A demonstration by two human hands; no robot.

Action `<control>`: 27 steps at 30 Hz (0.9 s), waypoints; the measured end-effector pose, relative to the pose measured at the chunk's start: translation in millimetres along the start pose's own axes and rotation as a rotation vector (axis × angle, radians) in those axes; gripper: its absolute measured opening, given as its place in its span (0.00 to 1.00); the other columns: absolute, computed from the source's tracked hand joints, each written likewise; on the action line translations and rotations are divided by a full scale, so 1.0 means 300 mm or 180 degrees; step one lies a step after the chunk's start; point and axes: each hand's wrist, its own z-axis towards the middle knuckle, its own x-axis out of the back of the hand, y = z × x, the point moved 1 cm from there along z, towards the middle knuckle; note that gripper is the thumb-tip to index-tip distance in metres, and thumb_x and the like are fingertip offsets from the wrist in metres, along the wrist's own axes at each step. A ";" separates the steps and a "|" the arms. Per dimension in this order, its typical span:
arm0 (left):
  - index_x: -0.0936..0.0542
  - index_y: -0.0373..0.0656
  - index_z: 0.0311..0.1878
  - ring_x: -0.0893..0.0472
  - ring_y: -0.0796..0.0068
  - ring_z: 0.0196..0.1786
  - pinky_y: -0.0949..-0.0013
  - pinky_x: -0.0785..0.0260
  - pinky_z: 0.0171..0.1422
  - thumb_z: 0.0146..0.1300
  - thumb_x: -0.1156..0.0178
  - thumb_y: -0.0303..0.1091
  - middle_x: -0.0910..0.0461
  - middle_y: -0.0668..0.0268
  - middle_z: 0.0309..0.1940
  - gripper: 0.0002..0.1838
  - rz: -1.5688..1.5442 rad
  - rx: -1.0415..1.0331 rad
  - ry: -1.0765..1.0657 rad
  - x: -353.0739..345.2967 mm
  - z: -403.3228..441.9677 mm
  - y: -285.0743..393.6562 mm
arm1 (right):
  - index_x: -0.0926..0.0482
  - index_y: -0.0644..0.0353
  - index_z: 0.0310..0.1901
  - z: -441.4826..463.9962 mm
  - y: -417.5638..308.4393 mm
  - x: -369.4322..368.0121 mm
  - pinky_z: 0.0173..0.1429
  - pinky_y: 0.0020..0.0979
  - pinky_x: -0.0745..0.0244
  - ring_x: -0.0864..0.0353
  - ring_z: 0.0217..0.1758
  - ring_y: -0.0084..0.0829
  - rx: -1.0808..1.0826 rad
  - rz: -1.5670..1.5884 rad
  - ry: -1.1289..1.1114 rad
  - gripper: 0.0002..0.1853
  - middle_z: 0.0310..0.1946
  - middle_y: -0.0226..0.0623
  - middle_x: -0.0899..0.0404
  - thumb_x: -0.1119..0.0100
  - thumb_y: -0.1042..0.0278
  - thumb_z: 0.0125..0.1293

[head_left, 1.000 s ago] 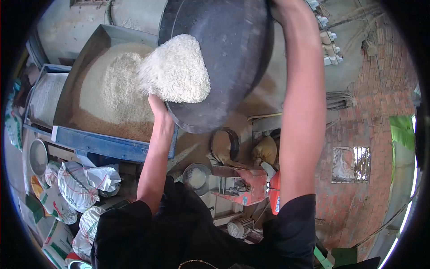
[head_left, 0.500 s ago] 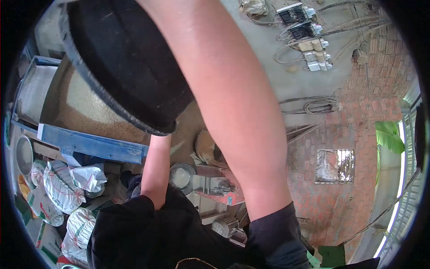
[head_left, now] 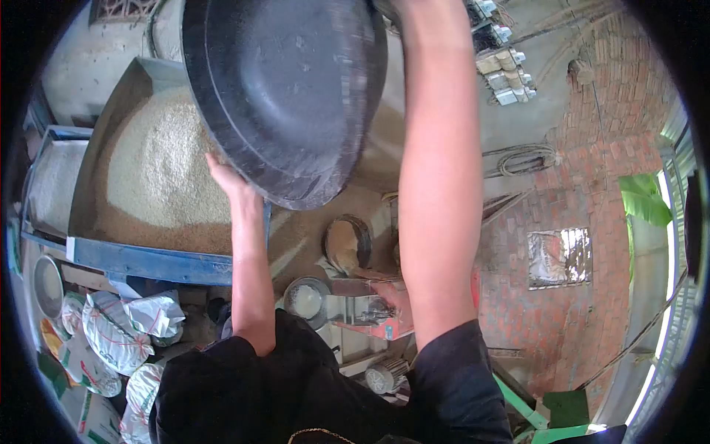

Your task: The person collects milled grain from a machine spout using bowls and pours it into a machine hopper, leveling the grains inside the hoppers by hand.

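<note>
A large black tub (head_left: pixel 296 81) is held up high and tilted, its dusty, scuffed face towards me. My left hand (head_left: pixel 233 181) is at the tub's lower left edge, the thumb sticking out and the other fingers hidden behind it. At the top of the view, my right hand (head_left: pixel 399 9) grips the tub's far edge, mostly cut off by the frame. Left of the tub, a wide metal hopper with a blue front (head_left: pixel 155 260) contains a heap of pale grain (head_left: pixel 166 155), with browner material around its edges.
White sacks (head_left: pixel 115 333) lie at the lower left near a round metal pan (head_left: pixel 49 285). Below the tub stand a bucket of brown material (head_left: pixel 344 243), a metal bowl with white contents (head_left: pixel 305 302) and a red machine (head_left: pixel 388 314). Switches and cables (head_left: pixel 506 78) hang on the wall.
The tub has moved right and turned, exposing more of the hopper and its pale heap. My left hand has come into view at its edge. My right forearm has swung more upright.
</note>
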 end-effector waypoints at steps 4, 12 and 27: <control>0.39 0.35 0.65 0.37 0.58 0.65 0.62 0.49 0.70 0.65 0.61 0.62 0.38 0.52 0.64 0.39 0.0999 -0.0529 -0.0142 -0.155 -0.103 0.159 | 0.25 0.63 0.48 -0.181 0.247 0.165 0.48 0.31 0.31 0.25 0.40 0.29 -0.0212 0.1190 0.0840 0.30 0.38 0.35 0.22 0.45 0.41 0.56; 0.25 0.34 0.54 0.24 0.70 0.48 0.71 0.38 0.58 0.49 0.45 0.26 0.22 0.61 0.45 0.24 0.3310 -0.1056 -0.1168 -0.437 -0.405 0.090 | 0.23 0.63 0.42 -0.871 1.016 -0.205 0.51 0.35 0.29 0.22 0.41 0.34 -0.1539 0.3985 0.3632 0.16 0.38 0.37 0.20 0.44 0.61 0.56; 0.31 0.35 0.60 0.24 0.68 0.47 0.71 0.35 0.54 0.47 0.47 0.25 0.23 0.60 0.48 0.31 0.5632 0.2340 -0.0688 0.238 -0.115 -0.812 | 0.24 0.66 0.43 -1.916 1.183 -0.845 0.53 0.40 0.27 0.20 0.41 0.40 -0.2468 0.6390 0.5219 0.13 0.40 0.44 0.20 0.51 0.68 0.60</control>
